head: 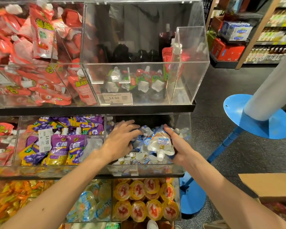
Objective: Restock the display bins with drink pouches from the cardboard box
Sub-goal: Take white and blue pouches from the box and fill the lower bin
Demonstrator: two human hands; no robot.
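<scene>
Inside the clear bin (pixel 183 123) on the middle shelf, I am settling a white pouch (pixel 161 143) onto the pile, its cap pointing toward six o'clock. My right hand (pixel 177 144) is gripping it from three o'clock, fingers wrapped along its edge. My left hand (pixel 120 139) is lying flat and spread on the blue-white pouches at nine o'clock, holding nothing. I judge this the placing step; next I am needing to let go and reach for the box (pixel 269 187) at five o'clock. Purple pouches (pixel 59 146) are filling the neighbouring bin.
</scene>
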